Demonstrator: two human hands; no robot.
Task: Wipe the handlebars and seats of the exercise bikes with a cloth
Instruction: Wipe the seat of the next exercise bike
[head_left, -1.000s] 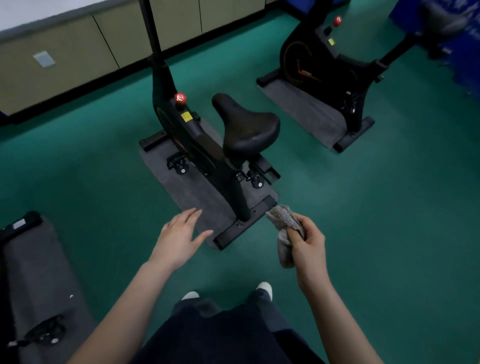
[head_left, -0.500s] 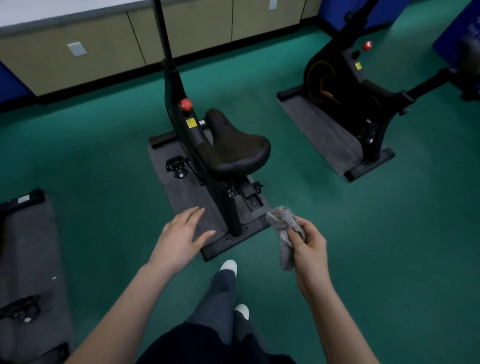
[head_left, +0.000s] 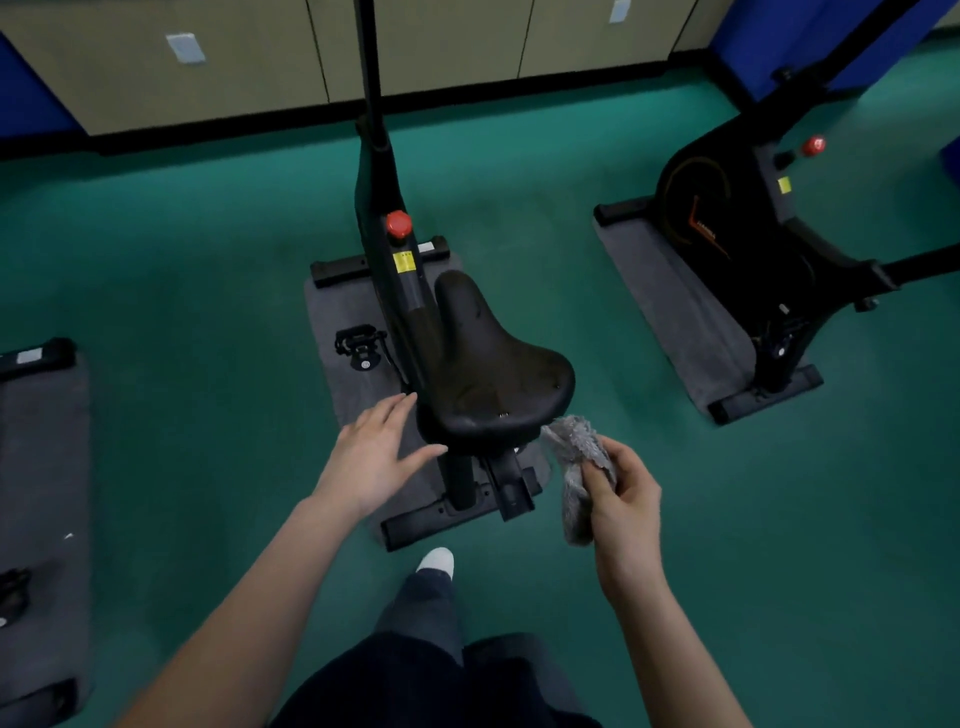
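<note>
A bike (head_left: 384, 249) is set on a mat (head_left: 332, 322) at centre, its seat (head_left: 493, 364) nearest, flanked by the left hand (head_left: 371, 457) and the cloth (head_left: 576, 457) held in the right hand (head_left: 623, 493). A second bike (head_left: 727, 234) is placed rightward, another mat (head_left: 41, 467) leftward, cabinets (head_left: 441, 41) behind.

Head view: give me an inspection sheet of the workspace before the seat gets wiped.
Surface: green floor; grey mat under the middle bike.
Job's things: black seat of the middle bike, close ahead; crumpled grey cloth beside its rear right edge, contact unclear.
Clutter: nothing seen.
Hands: left hand open, fingers straight, by the seat's rear left edge, contact unclear; right hand grips the cloth.
Cables: nothing seen.
Surroundings: second bike on the right mat; left mat at the picture's edge; beige cabinets along the far wall.
</note>
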